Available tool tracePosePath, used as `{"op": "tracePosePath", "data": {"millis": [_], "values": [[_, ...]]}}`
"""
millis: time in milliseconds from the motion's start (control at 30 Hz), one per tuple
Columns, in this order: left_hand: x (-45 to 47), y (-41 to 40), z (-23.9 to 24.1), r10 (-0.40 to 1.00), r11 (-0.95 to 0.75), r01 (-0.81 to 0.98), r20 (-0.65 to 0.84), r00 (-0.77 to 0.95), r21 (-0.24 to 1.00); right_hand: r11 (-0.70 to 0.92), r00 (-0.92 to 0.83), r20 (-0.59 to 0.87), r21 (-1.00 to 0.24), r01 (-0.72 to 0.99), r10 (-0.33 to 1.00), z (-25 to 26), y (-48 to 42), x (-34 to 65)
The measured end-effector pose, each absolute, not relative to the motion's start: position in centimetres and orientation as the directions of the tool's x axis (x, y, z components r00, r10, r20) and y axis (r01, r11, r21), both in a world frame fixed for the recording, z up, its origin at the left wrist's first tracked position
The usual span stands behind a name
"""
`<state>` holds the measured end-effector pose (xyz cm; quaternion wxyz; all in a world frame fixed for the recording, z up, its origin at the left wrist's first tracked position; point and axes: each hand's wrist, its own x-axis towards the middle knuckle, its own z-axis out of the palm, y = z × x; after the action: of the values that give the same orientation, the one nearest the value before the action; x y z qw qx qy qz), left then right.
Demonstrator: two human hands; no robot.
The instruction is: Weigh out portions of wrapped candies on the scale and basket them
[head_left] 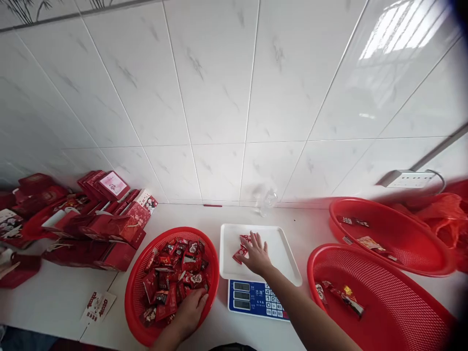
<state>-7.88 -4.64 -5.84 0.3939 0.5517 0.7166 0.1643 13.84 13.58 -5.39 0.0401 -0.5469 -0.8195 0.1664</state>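
My left hand (192, 308) reaches into the round red basket (132, 312) among small red-wrapped candies (171, 280). Its fingers are close together and curled, and whatever they grip is hidden. Over the white tray (283, 265) of a digital scale, my right hand (258, 257) is open with its fingers spread. Several red candy packets (240, 254) lie on the tray just beneath and beside its fingertips. The scale's blue keypad panel (256, 297) faces me, partly covered by my right forearm.
On the right stand two large red baskets, a front one (409, 292) and a rear one (409, 239), with a few packets inside. Red gift boxes (109, 229) are stacked at left. A printed card (98, 307), clear plastic object (268, 201) and wall power strip (409, 179) are also visible.
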Motion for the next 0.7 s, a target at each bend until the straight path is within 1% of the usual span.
{"op": "tracePosePath", "data": {"millis": [67,133,233,300,400,467,533,600,667,700], "values": [[-8.0,-4.8,-5.4,0.925,0.321,0.666,-0.374,-0.068,0.674,0.335,-0.403,-0.195,-0.308,0.891,0.894,-5.5,14.0,12.5],[-8.4,-5.1,-5.4,0.923,0.334,0.662,-0.375,-0.086,0.671,0.330,-0.394,-0.199,-0.291,0.898,0.898,-5.9,14.0,12.4],[-9.0,-5.8,-6.2,0.922,0.359,0.661,-0.362,-0.140,0.658,0.366,-0.404,-0.083,-0.289,0.885,0.911,-6.5,13.3,13.0],[-9.3,-6.2,-6.6,0.925,0.359,0.674,-0.341,-0.166,0.646,0.409,-0.433,-0.010,-0.313,0.858,0.901,-6.7,12.7,13.4],[-9.5,-6.2,-6.5,0.933,0.340,0.719,-0.314,-0.177,0.606,0.447,-0.471,0.032,-0.383,0.809,0.881,-6.6,11.9,14.0],[-9.6,-5.9,-6.0,0.934,0.328,0.764,-0.312,-0.175,0.555,0.436,-0.455,0.072,-0.451,0.779,0.888,-6.4,11.5,15.1],[-9.6,-5.5,-5.7,0.928,0.323,0.809,-0.331,-0.170,0.491,0.398,-0.382,0.146,-0.534,0.746,0.913,-6.0,11.1,17.2],[-9.8,-5.1,-5.6,0.909,0.330,0.844,-0.383,-0.164,0.423,0.319,-0.248,0.201,-0.604,0.730,0.948,-5.6,10.6,20.3],[-10.0,-4.7,-5.9,0.878,0.348,0.869,-0.447,-0.170,0.352,0.188,-0.080,0.199,-0.620,0.762,0.977,-5.2,9.9,24.1],[-10.1,-4.5,-6.1,0.865,0.351,0.880,-0.472,-0.173,0.320,0.119,-0.001,0.194,-0.598,0.793,0.981,-5.0,9.5,25.9]]}}
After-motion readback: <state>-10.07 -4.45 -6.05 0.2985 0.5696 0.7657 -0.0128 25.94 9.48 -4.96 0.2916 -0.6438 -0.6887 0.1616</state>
